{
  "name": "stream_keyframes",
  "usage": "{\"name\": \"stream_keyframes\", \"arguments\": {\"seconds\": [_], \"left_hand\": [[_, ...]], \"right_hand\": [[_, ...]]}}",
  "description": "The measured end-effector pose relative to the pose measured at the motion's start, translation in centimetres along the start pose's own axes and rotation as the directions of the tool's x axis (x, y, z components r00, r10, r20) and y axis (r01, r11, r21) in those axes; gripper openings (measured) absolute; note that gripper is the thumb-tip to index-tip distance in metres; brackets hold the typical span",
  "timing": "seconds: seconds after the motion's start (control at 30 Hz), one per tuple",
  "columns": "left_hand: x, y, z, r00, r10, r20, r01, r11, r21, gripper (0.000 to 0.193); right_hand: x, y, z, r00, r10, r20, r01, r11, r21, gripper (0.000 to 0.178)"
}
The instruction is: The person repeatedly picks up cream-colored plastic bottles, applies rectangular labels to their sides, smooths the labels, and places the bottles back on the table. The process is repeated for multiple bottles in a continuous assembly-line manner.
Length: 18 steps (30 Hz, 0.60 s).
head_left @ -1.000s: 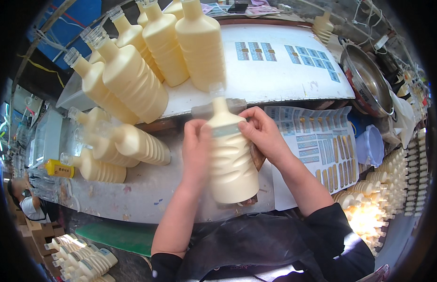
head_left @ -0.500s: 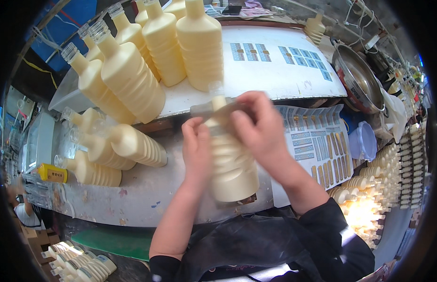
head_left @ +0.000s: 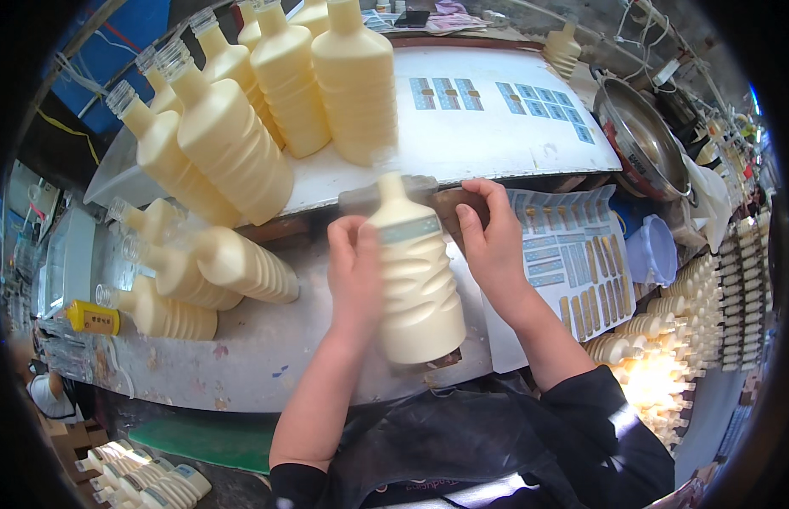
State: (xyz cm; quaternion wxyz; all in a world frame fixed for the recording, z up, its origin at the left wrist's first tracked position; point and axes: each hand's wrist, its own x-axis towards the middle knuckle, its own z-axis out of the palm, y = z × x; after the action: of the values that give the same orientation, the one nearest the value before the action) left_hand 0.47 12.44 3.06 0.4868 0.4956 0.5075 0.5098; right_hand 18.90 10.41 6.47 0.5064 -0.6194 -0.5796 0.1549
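- The right hand (head_left: 494, 233) has moved: it was over the top part of the bottle (head_left: 420, 297), and now it is off to the right, so the blue-grey band (head_left: 409, 231) on the bottle shows.
- The bottle is at the middle of the grey worktop (head_left: 250, 356), its bottom toward the near edge and its neck toward the far edge. It tips back, maybe so its front faces the person.
- The left hand (head_left: 353, 267) is curled against the bottle's left side, likely to keep it still. It is blurry, so I cannot tell if it pinches or just presses.
- The right thumb and pointing finger are apart. Something brown shows beside them; I cannot tell if the hand has it.
- The sticker sheet (head_left: 581, 254) lies at the worktop's right end, close to the right hand, maybe for easy reach.
- Big bottles (head_left: 233, 153) stand at the left end of the white board (head_left: 479, 136); some tops are cut off.
- The held bottle's clear top is smeary, and its back is hidden.
- Bright light washes out the bottle pile (head_left: 662, 382) past the worktop's right end.
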Motion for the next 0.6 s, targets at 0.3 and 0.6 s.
{"name": "stream_keyframes", "arguments": {"seconds": [0.3,0.6], "left_hand": [[-0.3,0.3,-0.8,0.992,-0.124,0.025,0.125,0.922,-0.365,0.023],[-1.1,0.6,-2.1,0.948,-0.291,0.127,0.312,0.781,-0.541,0.035]], "right_hand": [[-0.6,-5.8,0.3,0.697,-0.703,0.143,0.717,0.678,-0.16,0.027],[-0.8,-8.5,1.7,0.668,-0.719,0.194,0.743,0.625,-0.239,0.025]]}}
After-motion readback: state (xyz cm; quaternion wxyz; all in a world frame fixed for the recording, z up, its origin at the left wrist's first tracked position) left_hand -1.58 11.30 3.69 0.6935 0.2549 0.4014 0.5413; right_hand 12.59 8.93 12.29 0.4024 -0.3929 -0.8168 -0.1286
